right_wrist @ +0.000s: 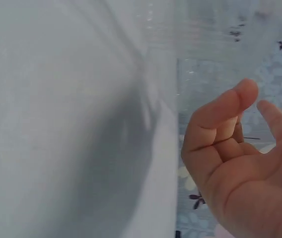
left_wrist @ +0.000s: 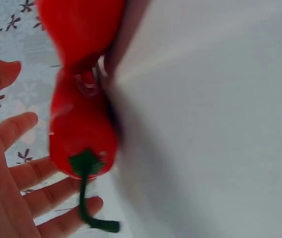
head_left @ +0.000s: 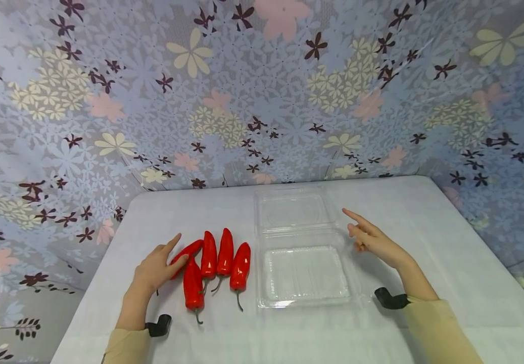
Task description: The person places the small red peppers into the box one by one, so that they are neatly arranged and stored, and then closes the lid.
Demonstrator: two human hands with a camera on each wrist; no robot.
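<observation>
Several red chili peppers with green stems lie in a cluster on the left half of the table. My left hand (head_left: 156, 268) is at the left side of the cluster, thumb and fingers spread beside the slanted leftmost pepper (head_left: 192, 248). In the left wrist view, the fingers (left_wrist: 49, 196) are apart, and a pepper (left_wrist: 84, 134) with its stem hanging overlaps them. To the right of the clear plastic clamshell box (head_left: 307, 305), my right hand (head_left: 375, 244) holds nothing. Its index finger points out, the others loosely bent; the right wrist view shows this hand (right_wrist: 250, 173) too.
The clamshell's lid (head_left: 294, 210) lies folded back toward the wall. More peppers, one (head_left: 208, 255) in the middle and one (head_left: 241, 267) at the right, lie between my left hand and the box. Flower-patterned fabric (head_left: 262, 101) rises behind the white table (head_left: 307, 338).
</observation>
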